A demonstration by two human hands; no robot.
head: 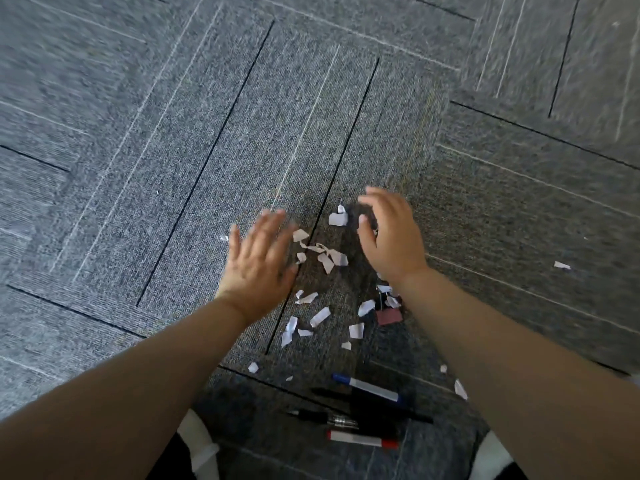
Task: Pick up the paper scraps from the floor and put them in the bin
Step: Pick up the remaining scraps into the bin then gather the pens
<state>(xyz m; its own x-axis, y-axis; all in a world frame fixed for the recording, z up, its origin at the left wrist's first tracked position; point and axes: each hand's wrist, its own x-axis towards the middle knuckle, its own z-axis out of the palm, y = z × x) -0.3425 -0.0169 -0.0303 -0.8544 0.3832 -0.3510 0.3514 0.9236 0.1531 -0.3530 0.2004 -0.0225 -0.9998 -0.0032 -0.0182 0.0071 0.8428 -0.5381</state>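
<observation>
Several white paper scraps [327, 259] lie scattered on the grey carpet [173, 150] between my two hands, with more nearer me and stray ones at the left and right. My left hand [258, 263] hovers flat, fingers straight, just left of the scraps. My right hand [389, 237] is at their right side, fingers loosely curved above the carpet, holding nothing visible. A larger scrap [337, 218] lies just left of my right fingers. No bin is in view.
A pink binder clip [388, 315] lies among the scraps under my right wrist. Near the bottom lie a blue-capped marker [367, 388], a black pen [325, 418] and a red-capped marker [363, 439]. My white shoes [197, 441] are at the bottom edge.
</observation>
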